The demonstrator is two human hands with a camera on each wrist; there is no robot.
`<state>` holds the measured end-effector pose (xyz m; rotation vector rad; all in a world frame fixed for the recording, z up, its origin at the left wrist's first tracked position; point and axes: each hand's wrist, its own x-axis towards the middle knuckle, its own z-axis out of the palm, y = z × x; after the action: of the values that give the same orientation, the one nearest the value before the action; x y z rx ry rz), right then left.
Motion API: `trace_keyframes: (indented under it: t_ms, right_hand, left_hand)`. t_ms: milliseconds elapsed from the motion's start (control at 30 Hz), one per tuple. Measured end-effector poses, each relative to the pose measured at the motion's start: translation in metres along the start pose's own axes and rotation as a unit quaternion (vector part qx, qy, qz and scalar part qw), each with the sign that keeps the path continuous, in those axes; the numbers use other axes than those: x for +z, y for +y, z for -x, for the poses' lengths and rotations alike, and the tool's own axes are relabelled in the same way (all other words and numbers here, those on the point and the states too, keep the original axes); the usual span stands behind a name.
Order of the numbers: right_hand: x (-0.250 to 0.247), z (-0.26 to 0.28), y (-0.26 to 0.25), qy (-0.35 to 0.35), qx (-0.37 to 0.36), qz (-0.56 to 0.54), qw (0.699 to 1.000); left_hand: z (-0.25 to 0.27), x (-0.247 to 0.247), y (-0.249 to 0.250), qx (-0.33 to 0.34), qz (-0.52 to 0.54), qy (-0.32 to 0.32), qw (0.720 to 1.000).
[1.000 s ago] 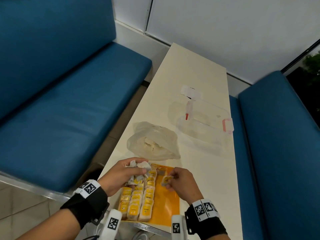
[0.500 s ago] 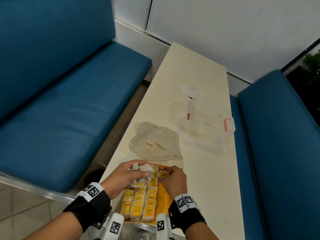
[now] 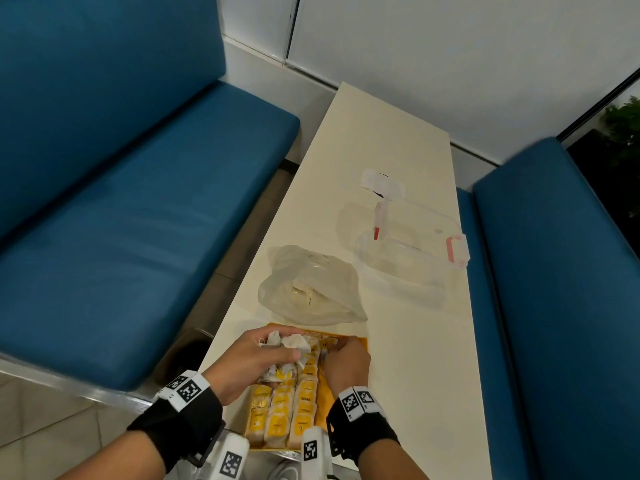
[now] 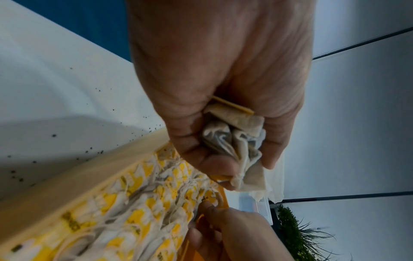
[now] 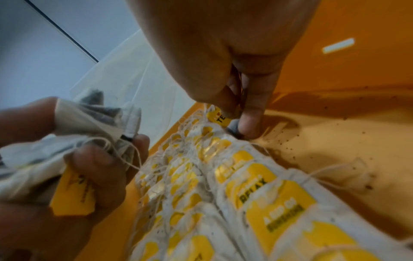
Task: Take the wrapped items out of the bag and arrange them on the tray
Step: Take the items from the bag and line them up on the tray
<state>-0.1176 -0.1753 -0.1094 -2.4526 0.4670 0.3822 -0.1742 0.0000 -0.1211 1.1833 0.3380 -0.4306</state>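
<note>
Over the orange tray (image 3: 360, 344), left hand (image 3: 249, 362) clutches crumpled white yellow-tagged sachets (image 3: 287, 342); right hand (image 3: 346, 365) pinches one tagged "TE" (image 5: 220, 117).

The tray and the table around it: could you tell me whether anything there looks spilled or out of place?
Yes. Dark specks lie scattered on the bare tray floor beside the rows of tea bags, and on the table beside the tray's rim. They look like spilled crumbs, perhaps tea.

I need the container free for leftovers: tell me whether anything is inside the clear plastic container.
No, the clear plastic container shows only bare see-through walls and the table beneath it in the head view.
</note>
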Motion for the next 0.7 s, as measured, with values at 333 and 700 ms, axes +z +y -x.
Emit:
trace_keyframes:
  t_ms: [333,700]
  right_hand:
    - [0.007,-0.015,0.017,-0.040,-0.004,-0.042,0.998]
    - [-0.048,0.021,0.004,-0.090,-0.193,-0.101,0.972]
  left_hand:
    - [-0.002,-0.002,0.003,-0.008,0.014,-0.018,1.000]
    - [-0.005,0.011,0.016,-0.061,0.064,-0.046,0.995]
